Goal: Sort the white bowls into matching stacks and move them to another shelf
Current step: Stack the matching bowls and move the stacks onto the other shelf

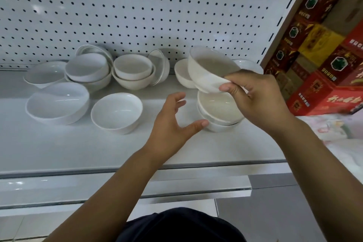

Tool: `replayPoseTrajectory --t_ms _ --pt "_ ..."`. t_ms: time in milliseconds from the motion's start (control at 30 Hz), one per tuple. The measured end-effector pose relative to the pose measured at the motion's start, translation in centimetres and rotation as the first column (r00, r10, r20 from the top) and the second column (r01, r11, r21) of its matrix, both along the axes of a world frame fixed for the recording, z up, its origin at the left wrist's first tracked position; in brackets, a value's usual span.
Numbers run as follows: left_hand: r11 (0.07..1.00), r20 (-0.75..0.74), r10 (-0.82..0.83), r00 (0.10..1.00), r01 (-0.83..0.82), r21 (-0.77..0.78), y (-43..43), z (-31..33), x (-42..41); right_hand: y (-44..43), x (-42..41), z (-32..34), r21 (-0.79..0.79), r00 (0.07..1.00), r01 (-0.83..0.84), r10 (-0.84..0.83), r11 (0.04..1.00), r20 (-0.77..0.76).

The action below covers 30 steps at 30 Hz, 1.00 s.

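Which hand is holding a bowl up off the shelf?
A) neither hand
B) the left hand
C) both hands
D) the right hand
D: the right hand pinches the rim of a tilted white bowl above a small stack, while the left hand is spread open, gripping nothing.

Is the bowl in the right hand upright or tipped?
Tipped. The right hand grips the bowl by its side above the stack, and its rim slants, lower toward the hand.

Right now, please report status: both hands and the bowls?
Right hand grips tilted white ceramic bowl above short stack of white bowls. Left hand open, thumb beside that stack. Nothing between them.
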<state>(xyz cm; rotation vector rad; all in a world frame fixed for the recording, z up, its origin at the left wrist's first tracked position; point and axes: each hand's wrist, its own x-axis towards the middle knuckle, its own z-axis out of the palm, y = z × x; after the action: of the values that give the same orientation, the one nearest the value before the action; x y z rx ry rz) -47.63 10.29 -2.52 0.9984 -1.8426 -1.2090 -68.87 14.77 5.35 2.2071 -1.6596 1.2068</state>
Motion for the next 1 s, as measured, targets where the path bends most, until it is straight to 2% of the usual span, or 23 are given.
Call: replayPoseTrajectory --t_ms 67,200,333,500,767,900,1000 --pt "0.998 0.008 -0.068 0.998 0.068 0.014 -0.6 -0.2 -1.5 0.5 -1.8 -0.9 0.016 0.999 -0.019 0.020 1.000 -0.039" --pt "0.986 -0.075 -0.159 0.984 0.163 0.048 -1.5 -0.7 -3.3 1.3 -4.1 -2.6 0.024 0.990 -0.070 0.073 0.997 -0.125" --pt "0.980 -0.121 -0.180 0.976 0.189 0.064 -1.9 -1.0 -4.3 1.6 -5.2 -3.6 0.052 0.987 -0.121 0.126 0.991 -0.102" --pt "0.993 -0.153 -0.084 0.985 0.096 0.070 -1.4 -1.0 -4.7 1.3 -5.9 -4.7 0.070 0.970 -0.184 0.193 0.980 -0.148" --pt "0.999 -0.138 0.035 0.990 -0.033 0.013 -0.2 -0.8 -4.1 0.0 -6.1 -4.6 0.215 0.914 -0.341 0.376 0.915 -0.150" --pt "0.995 -0.125 0.098 0.987 -0.098 0.005 0.0 -0.8 -2.7 -1.1 -5.1 -4.0 0.258 0.898 -0.401 0.433 0.879 -0.078" --pt "0.990 -0.121 0.141 0.983 -0.143 -0.006 0.1 -0.9 -1.2 -2.0 -4.3 -3.4 0.301 0.888 -0.459 0.443 0.836 0.125"
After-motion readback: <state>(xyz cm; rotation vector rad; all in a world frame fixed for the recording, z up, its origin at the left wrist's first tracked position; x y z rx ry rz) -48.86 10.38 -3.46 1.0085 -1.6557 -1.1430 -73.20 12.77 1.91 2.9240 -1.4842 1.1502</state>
